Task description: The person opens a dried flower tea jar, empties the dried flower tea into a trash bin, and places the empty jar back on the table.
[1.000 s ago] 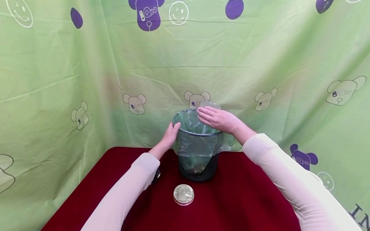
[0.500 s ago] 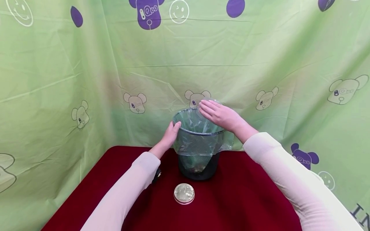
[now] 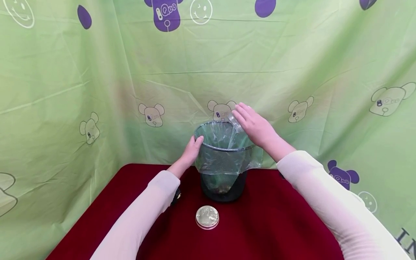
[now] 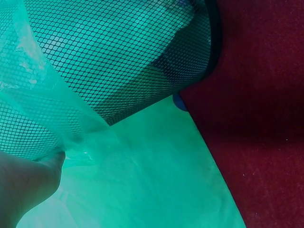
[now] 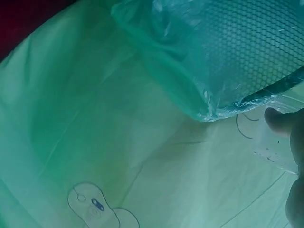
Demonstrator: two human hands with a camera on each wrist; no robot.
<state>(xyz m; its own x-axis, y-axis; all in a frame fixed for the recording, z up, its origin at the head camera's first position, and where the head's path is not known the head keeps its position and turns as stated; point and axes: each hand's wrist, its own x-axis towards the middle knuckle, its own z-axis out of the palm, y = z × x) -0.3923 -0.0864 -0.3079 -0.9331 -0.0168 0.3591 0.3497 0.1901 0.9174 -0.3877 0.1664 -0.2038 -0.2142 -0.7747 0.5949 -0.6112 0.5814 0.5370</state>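
A black mesh wastebasket (image 3: 224, 184), lined with a thin translucent green bag (image 3: 212, 162), stands upright on the dark red cloth. My left hand (image 3: 191, 150) grips its rim at the left, thumb over the edge and bag. In the left wrist view, part of that hand (image 4: 33, 183) shows beside the mesh. Above the basket's right rim, my right hand (image 3: 255, 124) holds a clear plastic container (image 3: 235, 122), tilted toward the opening and largely covered by the fingers. The right wrist view shows the thumb against this container (image 5: 275, 147), which has small dark specks on it.
In front of the basket lies a round, shiny silver lid-like disc (image 3: 207, 216). The dark red cloth (image 3: 256, 224) covers the table. A green printed curtain (image 3: 208, 86) hangs close behind the basket and along both sides.
My right hand has risen and shifted right, tilting the clear container further until it shows nearly edge-on. The left hand keeps its grip on the rim, and the basket stays in place.
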